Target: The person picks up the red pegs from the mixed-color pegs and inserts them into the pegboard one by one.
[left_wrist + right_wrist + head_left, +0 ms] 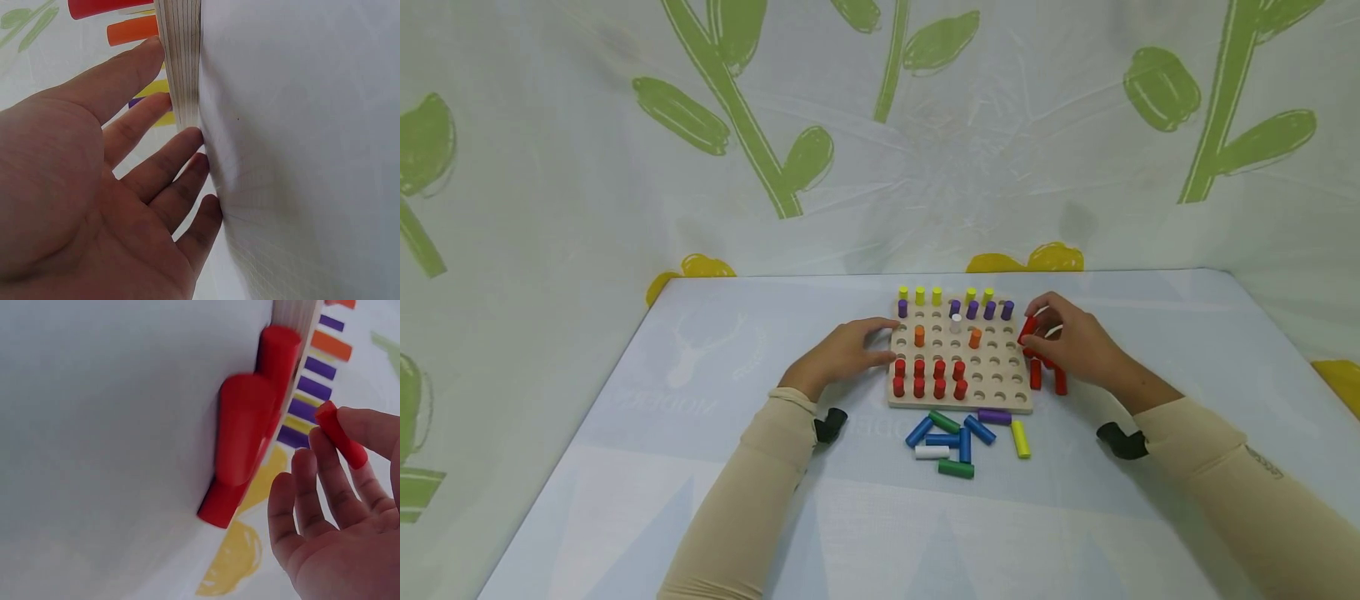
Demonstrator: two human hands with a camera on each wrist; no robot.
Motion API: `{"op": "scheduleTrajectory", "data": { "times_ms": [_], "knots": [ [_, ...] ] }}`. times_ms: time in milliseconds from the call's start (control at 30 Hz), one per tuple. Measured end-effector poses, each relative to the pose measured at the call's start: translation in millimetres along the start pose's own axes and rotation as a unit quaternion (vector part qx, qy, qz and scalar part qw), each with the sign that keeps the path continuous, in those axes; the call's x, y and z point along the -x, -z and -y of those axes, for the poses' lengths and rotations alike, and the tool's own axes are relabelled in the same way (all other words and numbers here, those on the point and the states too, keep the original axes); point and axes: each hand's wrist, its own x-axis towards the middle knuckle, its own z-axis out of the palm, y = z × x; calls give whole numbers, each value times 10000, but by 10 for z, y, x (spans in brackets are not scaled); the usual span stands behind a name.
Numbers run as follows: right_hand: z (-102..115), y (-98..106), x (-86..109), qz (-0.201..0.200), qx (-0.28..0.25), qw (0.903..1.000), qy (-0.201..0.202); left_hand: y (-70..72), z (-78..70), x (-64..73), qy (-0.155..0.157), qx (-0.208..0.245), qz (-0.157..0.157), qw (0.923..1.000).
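A wooden pegboard (958,406) with rows of holes lies on the table, bearing yellow, purple, orange, white and red pegs. My left hand (842,357) rests at its left edge, with the fingers spread and fairly straight; in the left wrist view the thumb and fingertips lie right at the board's side (181,69). Just off the board's right edge, my right hand (1071,342) pinches a red peg (1027,330) between thumb and fingers. The right wrist view shows this held peg (340,434) tilted. Beneath that hand, several loose red pegs (1036,375) lie beside the board.
In front of the board, several loose pegs are scattered: blue (942,440), green (956,469), a white peg (932,452), a purple one (994,417) and a yellow one (1020,439). A white curtain (880,167) with green leaf prints hangs behind the table.
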Motion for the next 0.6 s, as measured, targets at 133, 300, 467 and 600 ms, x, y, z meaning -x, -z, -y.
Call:
{"op": "scheduleTrajectory", "data": {
  "times_ms": [133, 300, 467, 600],
  "knots": [
    [54, -21, 64, -47, -70, 9999, 92, 0, 1, 0, 12, 19, 13, 10000],
    [139, -58, 139, -159, -215, 9993, 250, -1, 1, 0, 25, 34, 36, 10000],
    [205, -110, 203, -261, -383, 9978, 472, 1, 1, 3, 27, 26, 46, 10000],
    [243, -128, 250, -352, -492, 9961, 637, 2, 0, 5, 17, 39, 46, 10000]
  ]
}}
